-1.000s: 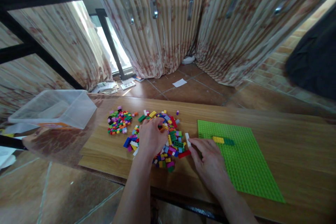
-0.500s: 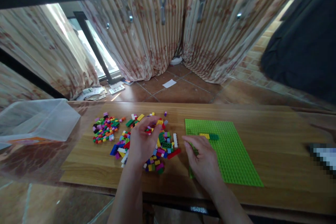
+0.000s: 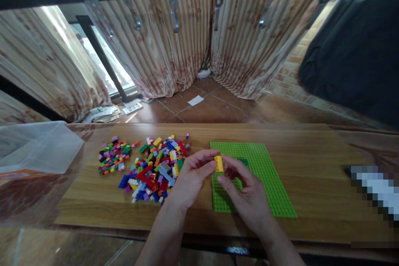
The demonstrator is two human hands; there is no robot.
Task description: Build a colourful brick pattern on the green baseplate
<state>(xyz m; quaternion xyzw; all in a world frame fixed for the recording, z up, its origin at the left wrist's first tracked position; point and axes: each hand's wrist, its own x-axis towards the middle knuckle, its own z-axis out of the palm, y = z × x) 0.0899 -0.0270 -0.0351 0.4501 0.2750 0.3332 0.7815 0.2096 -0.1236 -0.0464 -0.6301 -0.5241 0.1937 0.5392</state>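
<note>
A small yellow brick (image 3: 218, 163) is pinched between the fingertips of both my hands, just above the left part of the green baseplate (image 3: 268, 178). My left hand (image 3: 193, 178) grips it from the left, my right hand (image 3: 246, 193) from the right. A dark green brick (image 3: 243, 161) on the plate shows just behind my right fingers. Left of my hands lies a big pile of mixed coloured bricks (image 3: 156, 168), and further left a smaller pile (image 3: 112, 157).
Everything rests on a wooden board (image 3: 311, 149) on a table. A clear plastic tub (image 3: 37, 145) stands at the far left. Striped curtains, a tiled floor and a dark metal frame lie beyond. A blurred patch sits at the right edge.
My left hand has left the brick pile and come right with a yellow brick. My right hand has lifted off the baseplate to meet it. The view has panned right.
</note>
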